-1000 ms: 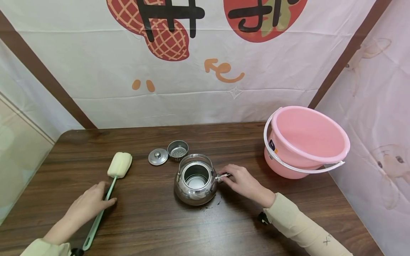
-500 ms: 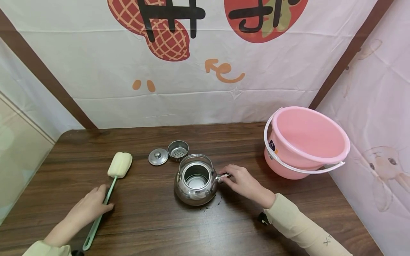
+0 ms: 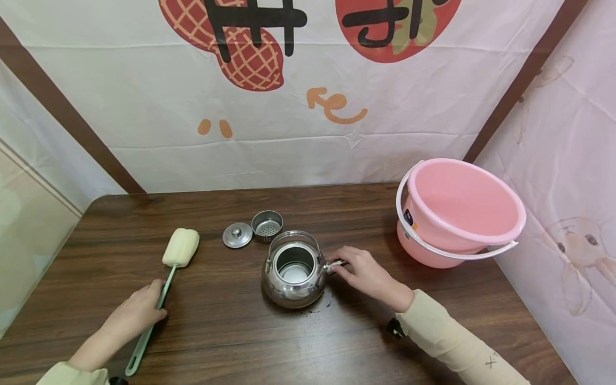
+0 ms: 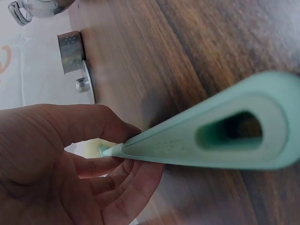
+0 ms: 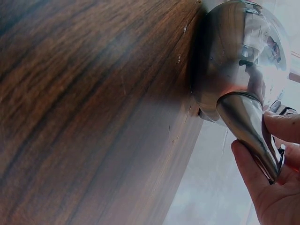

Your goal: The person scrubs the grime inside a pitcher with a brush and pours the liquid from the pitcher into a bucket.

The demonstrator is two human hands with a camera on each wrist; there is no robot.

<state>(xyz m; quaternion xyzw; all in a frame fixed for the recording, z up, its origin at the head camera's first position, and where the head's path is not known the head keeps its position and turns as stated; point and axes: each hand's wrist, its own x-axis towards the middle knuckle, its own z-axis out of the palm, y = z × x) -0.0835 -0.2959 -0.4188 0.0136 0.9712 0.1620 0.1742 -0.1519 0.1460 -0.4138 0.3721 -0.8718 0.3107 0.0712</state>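
Observation:
A bottle brush (image 3: 181, 247) with a cream sponge head and a pale green handle lies on the left of the wooden table. My left hand (image 3: 135, 316) pinches its handle between thumb and fingers; the left wrist view shows the handle's looped end (image 4: 276, 122) close up. At the centre stands a shiny steel teapot (image 3: 292, 294), uncovered, with its hoop handle raised. My right hand (image 3: 362, 274) holds the teapot's spout (image 5: 243, 122) with thumb and fingers on either side of it. Behind the teapot are its steel lid (image 3: 237, 235) and perforated strainer (image 3: 267, 225), side by side.
A pink bucket (image 3: 422, 247) with a white bail handle stands at the right rear of the table. A printed cloth (image 3: 192, 166) hangs behind the table's back edge, and another cloth (image 3: 544, 214) hangs along the right.
My left thumb and fingers have drawn in onto the brush handle. The right hand and the teapot stay where they were.

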